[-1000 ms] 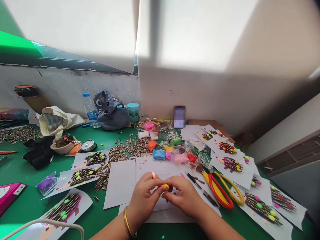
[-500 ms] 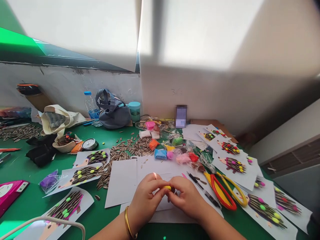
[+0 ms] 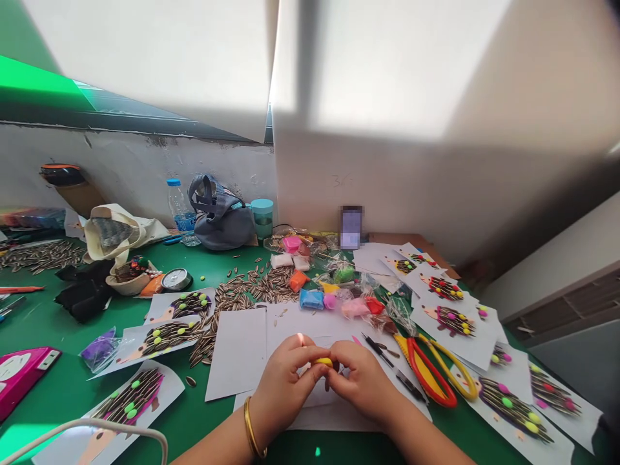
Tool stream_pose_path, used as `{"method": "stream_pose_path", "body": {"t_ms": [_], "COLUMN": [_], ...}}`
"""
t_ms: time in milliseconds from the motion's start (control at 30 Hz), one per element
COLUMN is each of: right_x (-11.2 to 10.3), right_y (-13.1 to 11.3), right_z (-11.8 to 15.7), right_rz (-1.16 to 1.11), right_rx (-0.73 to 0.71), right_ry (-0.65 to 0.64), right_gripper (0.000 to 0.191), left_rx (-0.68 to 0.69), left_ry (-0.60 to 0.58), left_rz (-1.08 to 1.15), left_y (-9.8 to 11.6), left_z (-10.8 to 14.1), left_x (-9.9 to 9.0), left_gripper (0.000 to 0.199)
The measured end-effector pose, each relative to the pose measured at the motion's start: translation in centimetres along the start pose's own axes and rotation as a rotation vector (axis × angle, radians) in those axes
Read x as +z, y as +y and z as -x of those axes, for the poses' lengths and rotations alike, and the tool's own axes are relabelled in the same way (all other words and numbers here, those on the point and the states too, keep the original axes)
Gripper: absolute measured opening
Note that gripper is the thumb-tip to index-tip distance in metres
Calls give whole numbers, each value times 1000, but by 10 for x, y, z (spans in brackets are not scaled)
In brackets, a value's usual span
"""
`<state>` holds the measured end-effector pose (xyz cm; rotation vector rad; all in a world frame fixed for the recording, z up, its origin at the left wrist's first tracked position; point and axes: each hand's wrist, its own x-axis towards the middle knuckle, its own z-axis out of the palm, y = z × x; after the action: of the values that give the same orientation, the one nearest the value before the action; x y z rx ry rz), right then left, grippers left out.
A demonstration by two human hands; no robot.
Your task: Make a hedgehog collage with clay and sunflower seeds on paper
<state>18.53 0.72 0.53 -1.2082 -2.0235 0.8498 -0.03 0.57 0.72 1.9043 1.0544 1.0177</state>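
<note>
My left hand is closed, its thumb and forefinger pinching a small lump of yellow clay. My right hand meets it fingertip to fingertip, its fingers curled at the right side of the lump. A dark bit shows under the right fingers, too small to name. Both hands are over white paper sheets. Right of them lie a black pen and scissors with red and yellow handles.
Sunflower seeds are heaped behind the paper. Bagged clay, including a blue block, lies beyond the hands. Hedgehog pictures made with seeds spread at right and left. A phone leans on the wall; a cable loops at front left.
The view has shifted slightly. The yellow lump shows a little more between the fingertips; both hands stay together in nearly the same place.
</note>
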Motion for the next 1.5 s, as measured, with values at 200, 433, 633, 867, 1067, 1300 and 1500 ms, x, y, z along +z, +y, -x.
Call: {"method": "stream_pose_path", "body": {"t_ms": [200,433,633,867,1067,1300,1500], "right_x": [-4,-3,1,-4,-6,-4,-6], "right_y": [-4,-4,1,-5,-7,-3,-5], "right_z": [-2,0,1,-1,-2,1,-1], "right_rz": [-83,-123,31,-92,-182,-56,-121], "right_rx": [9,12,13,13,55,30,39], "right_ry": [-53,-33,3,-62,-49,12,-49], "right_gripper": [20,15,9,18,17,14,8], "left_rx": [-14,7,1,-71,-60,-46,-124], "left_ry": [38,76,-34,46,18,-29,4], "left_rz": [54,100,46,59,179,138,76], "left_y": [3,-1,4,1,-1,6,4], "left_z": [-2,-1,1,-3,-3,-2,-3], "left_x": [-1,0,1,-1,0,-1,-3], "left_gripper": [20,31,33,14,14,20,16]}}
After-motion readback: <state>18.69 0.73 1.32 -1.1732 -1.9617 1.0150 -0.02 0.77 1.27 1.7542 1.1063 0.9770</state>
